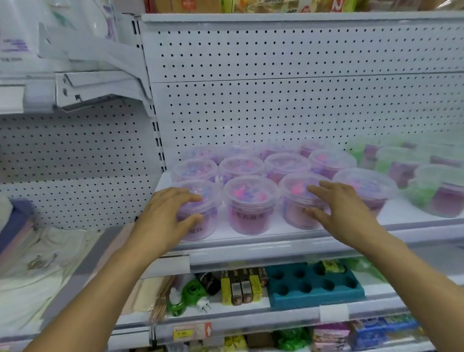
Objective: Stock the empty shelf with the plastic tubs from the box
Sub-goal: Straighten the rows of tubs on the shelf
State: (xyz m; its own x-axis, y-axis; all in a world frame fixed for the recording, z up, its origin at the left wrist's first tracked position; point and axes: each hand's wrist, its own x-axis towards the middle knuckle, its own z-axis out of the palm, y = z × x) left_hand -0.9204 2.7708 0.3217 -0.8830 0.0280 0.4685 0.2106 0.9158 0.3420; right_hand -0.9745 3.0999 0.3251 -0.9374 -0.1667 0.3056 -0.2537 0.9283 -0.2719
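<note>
Faint "7.90" on yellow price tag (183, 334).

White pegboard back panel (300, 79) w/ slotted upright (157, 132). Shelf above (291, 20) holds packaged goods. Lower shelves: teal foam tray (316, 289), yellow price tag (182, 334). Even, bright light.
</note>
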